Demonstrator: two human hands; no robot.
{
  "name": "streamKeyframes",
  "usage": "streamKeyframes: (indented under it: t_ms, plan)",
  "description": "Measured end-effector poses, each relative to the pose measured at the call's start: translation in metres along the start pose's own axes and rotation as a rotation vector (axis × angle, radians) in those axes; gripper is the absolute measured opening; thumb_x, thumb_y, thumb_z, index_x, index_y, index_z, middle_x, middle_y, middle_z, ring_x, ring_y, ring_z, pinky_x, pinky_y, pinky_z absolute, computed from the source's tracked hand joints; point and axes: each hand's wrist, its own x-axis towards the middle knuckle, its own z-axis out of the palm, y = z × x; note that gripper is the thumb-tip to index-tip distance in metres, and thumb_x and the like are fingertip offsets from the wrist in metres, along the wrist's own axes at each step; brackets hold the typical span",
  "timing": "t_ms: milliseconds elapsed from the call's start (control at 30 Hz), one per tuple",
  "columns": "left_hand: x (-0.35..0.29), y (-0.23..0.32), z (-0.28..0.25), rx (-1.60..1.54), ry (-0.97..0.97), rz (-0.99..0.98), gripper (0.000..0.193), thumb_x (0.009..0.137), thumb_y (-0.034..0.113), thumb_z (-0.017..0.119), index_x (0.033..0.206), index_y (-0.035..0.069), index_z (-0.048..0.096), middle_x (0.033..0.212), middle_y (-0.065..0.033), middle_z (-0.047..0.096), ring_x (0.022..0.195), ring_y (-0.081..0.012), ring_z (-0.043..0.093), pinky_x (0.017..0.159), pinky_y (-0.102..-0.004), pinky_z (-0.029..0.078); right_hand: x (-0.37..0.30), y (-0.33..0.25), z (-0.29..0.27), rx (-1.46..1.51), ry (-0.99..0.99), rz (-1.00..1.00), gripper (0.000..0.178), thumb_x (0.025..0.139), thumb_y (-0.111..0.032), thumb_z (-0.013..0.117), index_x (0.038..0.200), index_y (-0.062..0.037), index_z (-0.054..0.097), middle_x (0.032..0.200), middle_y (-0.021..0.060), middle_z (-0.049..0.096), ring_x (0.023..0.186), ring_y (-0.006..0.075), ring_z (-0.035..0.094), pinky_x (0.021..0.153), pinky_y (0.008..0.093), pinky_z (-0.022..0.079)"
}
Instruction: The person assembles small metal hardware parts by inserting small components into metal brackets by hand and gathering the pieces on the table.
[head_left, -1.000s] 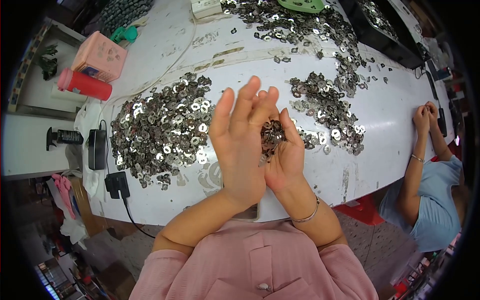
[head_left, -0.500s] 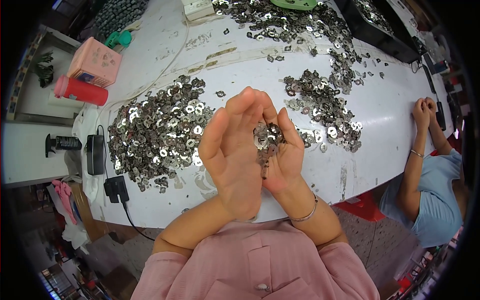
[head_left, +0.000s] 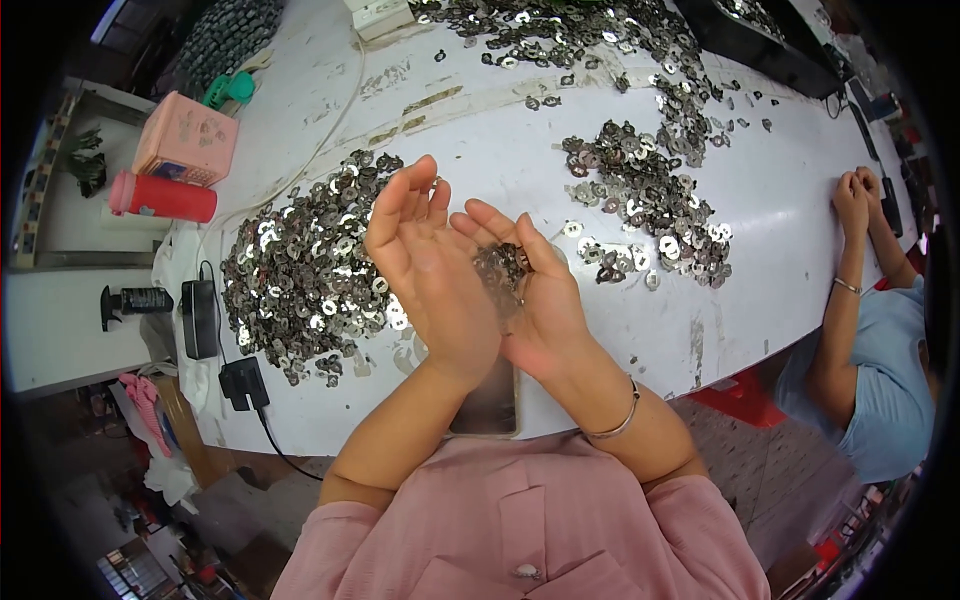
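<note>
My right hand point(head_left: 550, 310) is cupped, cradling a small heap of flat, dark and shiny metal parts point(head_left: 502, 270) in its palm. Its fingers curl up around them. Beside it, my left hand point(head_left: 425, 270) stands on edge, fingers stretched and a little apart, its heel close to the right palm. Whether the left palm touches the parts is hard to see. To the left of my hands spreads a large pile of the same metal parts point(head_left: 305, 270). A smaller pile of metal parts point(head_left: 650, 195) lies to the right.
A dark, phone-like rectangle point(head_left: 487, 400) rests under my wrists on the white table point(head_left: 770, 230). On the left are a red bottle point(head_left: 165, 197), a pink box point(head_left: 187, 140) and a black adapter point(head_left: 243, 384). A black tray point(head_left: 760, 50) stands far right; a co-worker's hands point(head_left: 857, 190) are nearby.
Both hands have shifted left and parted at the fingertips. The left hand has tilted away from the right, whose palm still carries metal parts. The view has moved slightly.
</note>
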Motion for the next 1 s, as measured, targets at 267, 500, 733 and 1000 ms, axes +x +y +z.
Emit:
streamKeyframes:
  t_ms: [267, 500, 733, 1000]
  plan:
    - [0.001, 0.000, 0.001, -0.147, 0.007, -0.011, 0.059, 0.096, 0.048, 0.042, 0.135, 0.005, 0.031, 0.137, -0.0165, 0.038, 0.127, -0.0250, 0.037, 0.109, -0.0421, 0.027, -0.001, -0.005, -0.005, 0.037, -0.024, 0.018, 0.048, 0.101, -0.040, 0.035, 0.129, -0.0034, 0.049, 0.127, 0.0107, 0.054, 0.120, 0.0224, 0.050, 0.104, 0.0377, 0.041]
    - [0.011, 0.015, 0.005, -0.111, -0.052, 0.235, 0.054, 0.099, 0.046, 0.036, 0.135, 0.005, 0.034, 0.138, -0.0171, 0.039, 0.130, -0.0283, 0.037, 0.109, -0.0439, 0.029, -0.003, -0.005, 0.001, 0.180, -0.031, 0.016, 0.047, 0.102, -0.039, 0.032, 0.123, 0.0002, 0.048, 0.118, 0.0139, 0.054, 0.111, 0.0246, 0.054, 0.101, 0.0367, 0.044]
    - [0.020, 0.030, -0.003, 0.016, -0.165, 0.494, 0.049, 0.101, 0.040, 0.031, 0.137, 0.006, 0.033, 0.141, -0.0180, 0.038, 0.133, -0.0313, 0.036, 0.109, -0.0461, 0.030, -0.009, -0.007, 0.003, 0.297, -0.025, 0.046, 0.041, 0.101, -0.036, 0.036, 0.115, -0.0002, 0.050, 0.108, 0.0132, 0.057, 0.102, 0.0249, 0.058, 0.092, 0.0350, 0.051]
    - [-0.014, 0.032, -0.046, 0.318, -0.586, 0.435, 0.029, 0.081, 0.009, 0.066, 0.107, 0.005, 0.053, 0.104, -0.0144, 0.062, 0.099, -0.0319, 0.058, 0.086, -0.0429, 0.047, -0.046, -0.068, 0.011, 0.402, 0.011, 0.005, 0.034, 0.099, -0.036, 0.046, 0.086, -0.0088, 0.059, 0.079, 0.0058, 0.051, 0.059, 0.0106, 0.042, 0.025, 0.0181, 0.026]
